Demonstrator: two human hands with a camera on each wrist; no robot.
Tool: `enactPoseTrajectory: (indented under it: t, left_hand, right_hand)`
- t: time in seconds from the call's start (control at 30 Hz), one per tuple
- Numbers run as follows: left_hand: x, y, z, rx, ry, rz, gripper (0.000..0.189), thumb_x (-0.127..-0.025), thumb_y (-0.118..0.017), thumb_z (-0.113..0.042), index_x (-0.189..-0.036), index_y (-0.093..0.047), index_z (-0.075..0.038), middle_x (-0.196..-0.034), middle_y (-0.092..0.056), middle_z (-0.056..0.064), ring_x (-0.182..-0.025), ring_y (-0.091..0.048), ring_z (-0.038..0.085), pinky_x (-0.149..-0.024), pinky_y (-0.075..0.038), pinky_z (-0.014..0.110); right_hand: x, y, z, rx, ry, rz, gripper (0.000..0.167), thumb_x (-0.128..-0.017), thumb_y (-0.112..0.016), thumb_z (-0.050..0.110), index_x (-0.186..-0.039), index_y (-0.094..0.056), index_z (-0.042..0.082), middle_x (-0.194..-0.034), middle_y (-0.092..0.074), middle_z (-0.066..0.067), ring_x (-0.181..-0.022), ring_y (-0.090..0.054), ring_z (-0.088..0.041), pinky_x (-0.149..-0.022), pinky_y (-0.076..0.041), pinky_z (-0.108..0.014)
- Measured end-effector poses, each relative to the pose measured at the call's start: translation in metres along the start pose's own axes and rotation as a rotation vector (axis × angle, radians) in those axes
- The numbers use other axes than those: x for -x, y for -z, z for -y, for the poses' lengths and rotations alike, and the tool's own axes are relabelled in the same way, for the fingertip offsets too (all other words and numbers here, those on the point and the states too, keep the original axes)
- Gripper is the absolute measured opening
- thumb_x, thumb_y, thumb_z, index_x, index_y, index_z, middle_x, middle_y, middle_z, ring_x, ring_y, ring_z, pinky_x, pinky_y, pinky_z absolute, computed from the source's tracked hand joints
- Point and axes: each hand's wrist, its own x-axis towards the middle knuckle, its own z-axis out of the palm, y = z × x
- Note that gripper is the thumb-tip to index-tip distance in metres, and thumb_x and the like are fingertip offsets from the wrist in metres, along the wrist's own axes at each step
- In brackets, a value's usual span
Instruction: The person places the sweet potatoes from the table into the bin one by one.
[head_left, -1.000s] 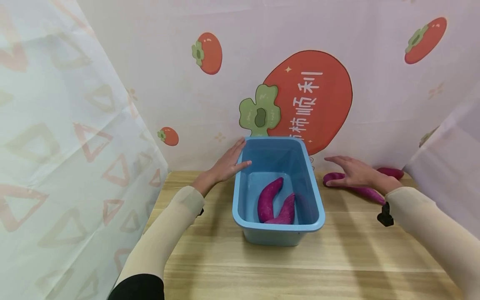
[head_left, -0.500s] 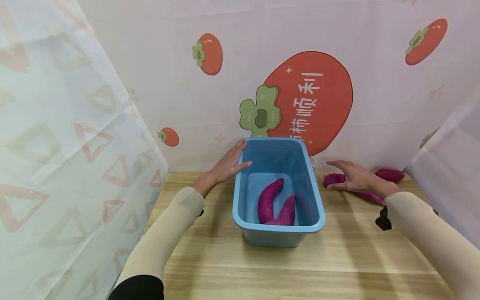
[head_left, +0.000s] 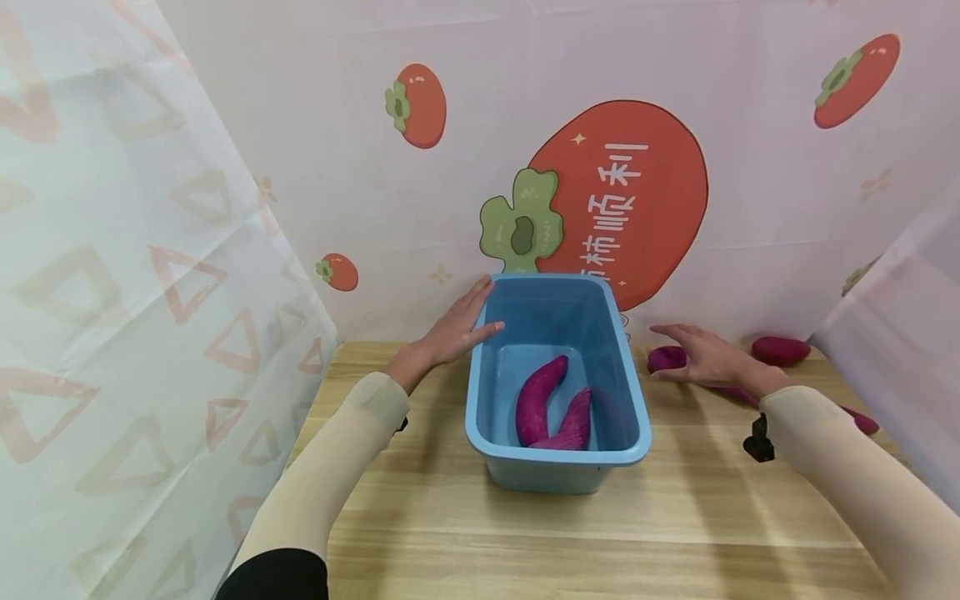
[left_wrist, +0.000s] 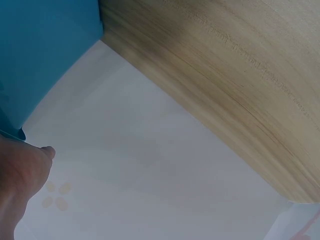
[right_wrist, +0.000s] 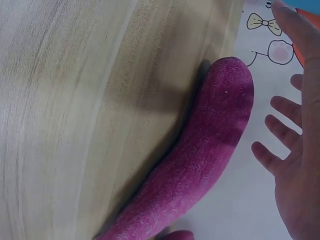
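A blue plastic basin (head_left: 633, 408) stands on the table with two purple sweet potatoes (head_left: 534, 404) lying in its near part. My left hand (head_left: 455, 325) rests on the basin's left rim, its fingers straight and the thumb reaching over the edge. To the right of the basin, my right hand (head_left: 708, 354) hovers with spread fingers over a long purple sweet potato (right_wrist: 200, 155), holding nothing. In the right wrist view the fingers are apart from it. The hand and forearm hide the middle of that sweet potato in the head view.
Another sweet potato (head_left: 780, 350) lies by the back wall, and the tip of one more (head_left: 862, 421) shows beyond the right sleeve. White printed sheets (head_left: 360, 167) enclose the wooden table (head_left: 600, 542) at the back and both sides.
My right hand has shifted slightly down, and its forearm has lowered and swung left. A sweet potato tip at the far right has come into sight. The left hand and basin stay put.
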Motion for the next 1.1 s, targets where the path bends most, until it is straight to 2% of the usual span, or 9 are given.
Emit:
enactPoseTrajectory:
  t: [0.23,0.4,0.53,0.83,1.1]
  left_hand:
    - [-0.001,0.0,0.0,-0.009,0.001,0.002,0.09,-0.105,-0.044,-0.054,-0.17,-0.006,-0.005,-0.179,0.001,0.007,-0.165,-0.003,0.024,-0.132,-0.01,0.049]
    - [-0.001,-0.001,0.0,-0.009,0.001,0.003,0.09,-0.105,-0.044,-0.054,-0.17,-0.007,-0.005,-0.179,0.001,0.007,-0.165,-0.003,0.024,-0.132,-0.01,0.049]
    - [-0.001,-0.001,0.0,-0.007,0.003,0.003,0.089,-0.105,-0.044,-0.053,-0.17,-0.007,-0.005,-0.179,0.001,0.007,-0.165,-0.003,0.024,-0.132,-0.01,0.049]
    - [-0.001,-0.001,0.0,0.003,0.008,-0.005,0.089,-0.104,-0.044,-0.053,-0.17,-0.008,-0.005,-0.179,0.0,0.007,-0.165,-0.004,0.025,-0.132,-0.011,0.052]
    - [-0.002,-0.002,0.001,0.011,0.003,-0.011,0.088,-0.105,-0.044,-0.052,-0.17,-0.009,-0.004,-0.179,0.0,0.007,-0.165,-0.004,0.026,-0.131,-0.011,0.053]
  right_hand:
    - [-0.002,-0.004,-0.002,-0.021,-0.011,0.002,0.099,-0.083,-0.085,0.052,-0.159,-0.043,0.003,-0.16,-0.045,-0.029,-0.144,-0.042,-0.054,-0.107,-0.041,-0.076]
    - [-0.002,-0.008,-0.005,-0.041,-0.022,0.008,0.104,-0.082,-0.084,0.058,-0.16,-0.042,0.005,-0.161,-0.043,-0.028,-0.144,-0.043,-0.054,-0.105,-0.044,-0.075]
    - [-0.004,-0.012,-0.009,-0.033,-0.023,0.017,0.105,-0.081,-0.082,0.062,-0.16,-0.042,0.005,-0.16,-0.045,-0.027,-0.143,-0.044,-0.053,-0.104,-0.046,-0.073]
    - [-0.006,-0.02,-0.012,-0.027,-0.03,0.016,0.104,-0.081,-0.083,0.061,-0.158,-0.043,0.003,-0.155,-0.048,-0.031,-0.137,-0.048,-0.055,-0.099,-0.053,-0.069]
    - [-0.008,-0.029,-0.018,-0.023,-0.047,0.008,0.105,-0.081,-0.082,0.064,-0.158,-0.043,0.004,-0.154,-0.048,-0.031,-0.136,-0.05,-0.055,-0.098,-0.054,-0.068]
